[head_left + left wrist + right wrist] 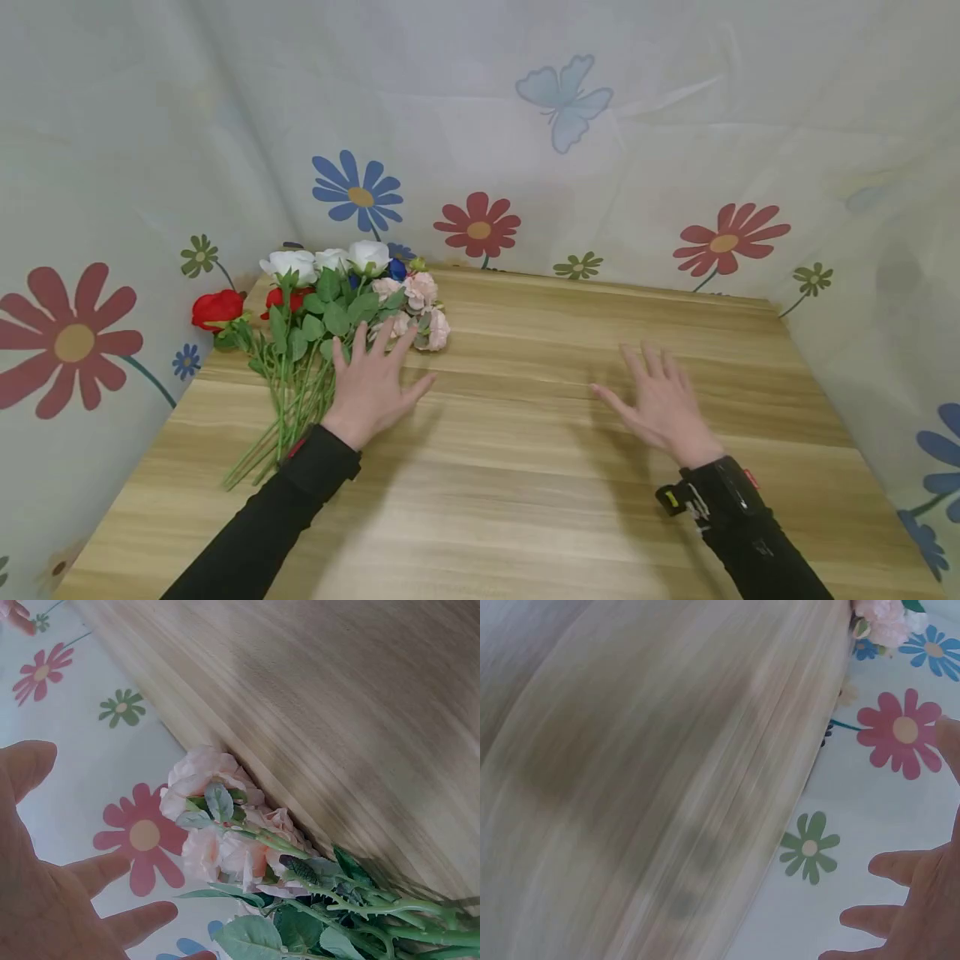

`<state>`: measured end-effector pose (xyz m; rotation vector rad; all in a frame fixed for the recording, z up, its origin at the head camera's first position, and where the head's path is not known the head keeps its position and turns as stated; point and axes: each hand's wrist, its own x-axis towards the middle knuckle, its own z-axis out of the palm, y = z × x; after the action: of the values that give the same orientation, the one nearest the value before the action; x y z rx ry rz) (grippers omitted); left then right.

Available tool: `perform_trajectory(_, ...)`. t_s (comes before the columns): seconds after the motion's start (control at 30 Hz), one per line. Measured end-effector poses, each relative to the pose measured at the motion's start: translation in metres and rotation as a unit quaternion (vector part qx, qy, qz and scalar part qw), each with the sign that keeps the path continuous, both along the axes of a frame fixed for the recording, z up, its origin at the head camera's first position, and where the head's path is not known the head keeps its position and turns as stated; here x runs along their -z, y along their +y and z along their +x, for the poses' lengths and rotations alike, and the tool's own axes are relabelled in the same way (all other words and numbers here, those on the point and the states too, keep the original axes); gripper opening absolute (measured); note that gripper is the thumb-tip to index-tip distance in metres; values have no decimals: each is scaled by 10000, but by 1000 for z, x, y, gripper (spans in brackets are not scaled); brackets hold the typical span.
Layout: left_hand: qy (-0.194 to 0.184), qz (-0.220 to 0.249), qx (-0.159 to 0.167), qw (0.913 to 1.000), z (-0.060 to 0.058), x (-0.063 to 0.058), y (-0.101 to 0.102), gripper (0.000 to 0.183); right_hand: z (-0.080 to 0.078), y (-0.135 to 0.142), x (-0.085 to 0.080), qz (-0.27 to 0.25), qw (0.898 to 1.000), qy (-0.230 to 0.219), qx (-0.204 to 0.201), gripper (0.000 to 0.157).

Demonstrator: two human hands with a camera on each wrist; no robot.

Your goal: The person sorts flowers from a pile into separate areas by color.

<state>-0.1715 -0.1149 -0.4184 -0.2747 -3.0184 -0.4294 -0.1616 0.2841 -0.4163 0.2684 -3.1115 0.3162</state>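
Note:
My left hand [369, 387], fingers spread and holding nothing, hovers beside and partly in front of a bunch of flowers at the table's left. The bunch has white roses [291, 267], red roses [217, 309], pale pink blooms [422, 290] and a bit of blue, with long green stems [288, 408] pointing toward me. In the left wrist view the pink blooms [247, 840] lie past the spread fingers. My right hand [663, 412] is held over the right half of the table, fingers straight, with nothing in it. Part of the stems is hidden behind the left hand.
A wood-grain table [510, 483] spans the space before me. Behind it and at both sides hangs a white cloth [637, 150] printed with flowers and a butterfly. Black bands with devices [723, 492] sit on the wrists.

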Motion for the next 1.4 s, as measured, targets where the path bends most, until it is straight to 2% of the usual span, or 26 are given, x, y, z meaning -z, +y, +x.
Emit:
perform_trajectory(0.1,15,37,-3,10000,1,-2,-2,76,0,-8,-2,-304,9994,52,-183,84)
perform_trajectory(0.23,184,53,85,9998,4,-5,-7,69,-1,-22,-3,-962,9945,106,-406,74)
perform_trajectory(0.33,457,-61,166,9988,7,-8,-14,63,-3,-35,-2,-1636,9850,142,-524,64)
perform_trajectory(0.4,642,-94,177,9977,9,-10,-20,58,-6,-46,-2,-2263,9725,14,-548,57)
perform_trajectory(0.53,848,-114,100,9963,15,-12,-32,46,-11,-68,-5,-3624,9297,-489,-440,45)
perform_trajectory(0.67,786,-27,-99,9968,21,-13,-45,39,-15,-95,-11,-4683,8756,-1141,-331,40)
perform_trajectory(0.87,522,35,-395,9978,33,-16,-65,31,-16,-134,-15,-5949,7748,-2130,-198,39)
perform_trajectory(0.97,360,-28,-451,9983,39,-14,-72,28,-16,-151,-13,-6299,7363,-2469,-90,39)
perform_trajectory(1.07,196,-107,-516,9984,43,-10,-78,30,-15,-165,-10,-6475,7117,-2723,45,42)
perform_trajectory(1.13,60,-171,-564,9982,45,-6,-81,34,-15,-173,-8,-6527,7019,-2850,107,43)
perform_trajectory(1.27,-240,-207,-652,9974,48,-1,-84,47,-14,-184,-2,-6519,6965,-2995,107,44)
perform_trajectory(1.4,-496,-121,-756,9958,48,3,-87,45,-12,-189,1,-6507,6933,-3096,103,45)
